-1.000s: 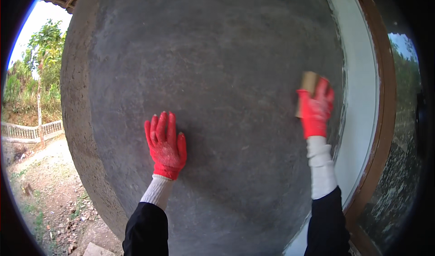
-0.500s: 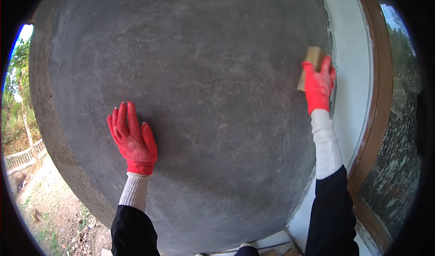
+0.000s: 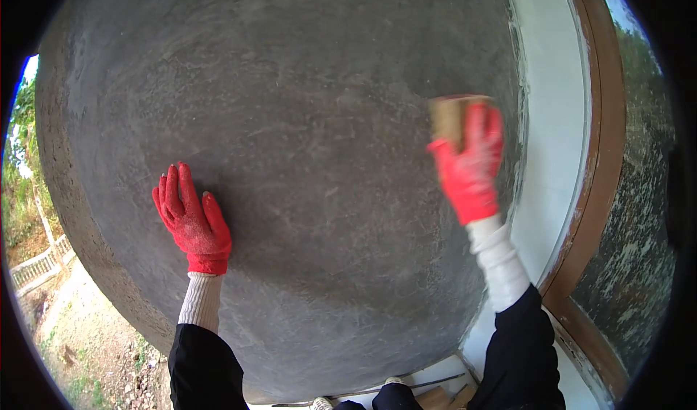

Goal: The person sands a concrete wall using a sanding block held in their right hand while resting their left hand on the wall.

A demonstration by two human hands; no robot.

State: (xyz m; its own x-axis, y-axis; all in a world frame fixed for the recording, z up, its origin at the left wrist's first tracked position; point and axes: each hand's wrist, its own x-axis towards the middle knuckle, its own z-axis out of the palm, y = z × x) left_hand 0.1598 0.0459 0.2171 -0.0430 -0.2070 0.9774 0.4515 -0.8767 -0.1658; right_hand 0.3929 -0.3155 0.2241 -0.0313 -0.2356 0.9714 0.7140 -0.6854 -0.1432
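Note:
My right hand [image 3: 472,169], in a red-coated glove with a white knit cuff, is closed around a tan sanding block [image 3: 445,122]. A thin reddish edge shows along the block's top. It is held against the dark grey plastered wall [image 3: 312,141], left of the pale trim; hand and block are blurred by motion. My left hand [image 3: 194,227], gloved the same way, rests on the wall farther left, palm toward it with the fingers stretched out. Nothing is in it.
A white strip [image 3: 548,119] and a brown frame [image 3: 606,105] around a glass pane border the wall's right side. Left of the wall's rough edge lie sunlit stony ground [image 3: 109,337] and a pale railing [image 3: 40,265]. My feet and tan pieces [image 3: 434,399] show at the bottom.
My right hand has moved the sanding block left and slightly down, away from the white strip. The view has shifted slightly; my left hand keeps its flat pose on the wall.

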